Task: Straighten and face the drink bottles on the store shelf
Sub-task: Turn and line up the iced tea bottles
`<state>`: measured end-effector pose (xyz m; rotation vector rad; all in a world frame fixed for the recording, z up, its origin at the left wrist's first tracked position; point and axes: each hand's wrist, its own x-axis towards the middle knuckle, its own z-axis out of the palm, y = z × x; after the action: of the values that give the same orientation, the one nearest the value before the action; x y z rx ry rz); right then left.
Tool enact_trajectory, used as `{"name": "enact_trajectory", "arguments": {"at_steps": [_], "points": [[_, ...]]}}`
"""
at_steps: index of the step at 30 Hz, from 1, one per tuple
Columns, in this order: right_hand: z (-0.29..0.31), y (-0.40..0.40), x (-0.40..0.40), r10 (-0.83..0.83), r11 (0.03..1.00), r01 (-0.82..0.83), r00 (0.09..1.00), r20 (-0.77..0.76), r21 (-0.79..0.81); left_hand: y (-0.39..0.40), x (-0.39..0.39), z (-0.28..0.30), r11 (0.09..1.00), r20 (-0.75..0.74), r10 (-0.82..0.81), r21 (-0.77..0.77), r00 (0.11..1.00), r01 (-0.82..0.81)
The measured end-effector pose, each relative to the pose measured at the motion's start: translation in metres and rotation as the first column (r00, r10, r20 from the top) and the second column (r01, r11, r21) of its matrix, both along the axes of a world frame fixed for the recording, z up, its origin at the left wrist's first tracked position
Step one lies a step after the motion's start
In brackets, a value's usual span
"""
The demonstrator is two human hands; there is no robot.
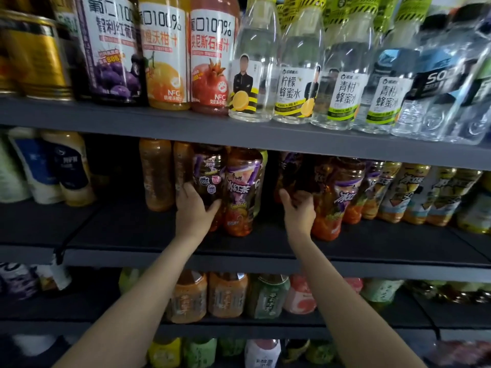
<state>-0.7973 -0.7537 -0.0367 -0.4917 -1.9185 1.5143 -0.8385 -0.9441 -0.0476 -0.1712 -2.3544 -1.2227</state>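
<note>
The task is looking partly done. On the middle shelf (pixel 159 235) the left hand (pixel 192 212) is gripping a dark iced-tea bottle (pixel 208 176) whose label is sitting turned aside. At its three o'clock, a faced iced-tea bottle (pixel 243 192) is already showing its front. The right hand (pixel 299 208) is curling around a blurred bottle (pixel 297 173), probably still being turned; the bottles beyond look unevenly faced.

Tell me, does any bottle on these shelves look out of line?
Yes. On the top shelf, one clear honey-water bottle is turned sideways, showing a portrait instead of its name like its neighbours. On the middle shelf, the dark tea bottle in the right hand leans.
</note>
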Motion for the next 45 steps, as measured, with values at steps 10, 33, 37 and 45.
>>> {"name": "enact_trajectory", "arguments": {"at_steps": [10, 33, 37, 45], "points": [[-0.008, 0.030, -0.104, -0.077, 0.986, 0.029, 0.952, 0.298, 0.162, 0.005, 0.002, -0.002, 0.996, -0.040, 0.082, -0.032, 0.996, -0.083], [0.018, -0.006, 0.090, 0.255, 0.956, -0.231, 0.959, 0.122, -0.181, 0.033, 0.095, 0.001, 0.808, 0.108, -0.589, 0.062, 0.801, 0.585], [0.025, -0.008, 0.112, 0.390, 0.787, -0.340, 0.921, -0.012, -0.515, 0.031, 0.111, 0.009, 0.646, 0.341, -0.755, 0.529, 0.560, 0.550], [0.033, -0.005, 0.137, 0.416, 0.541, -0.358, 0.900, -0.128, -0.761, 0.010, 0.122, 0.039, 0.762, -0.016, -0.641, -0.134, 0.767, 0.634]]}}
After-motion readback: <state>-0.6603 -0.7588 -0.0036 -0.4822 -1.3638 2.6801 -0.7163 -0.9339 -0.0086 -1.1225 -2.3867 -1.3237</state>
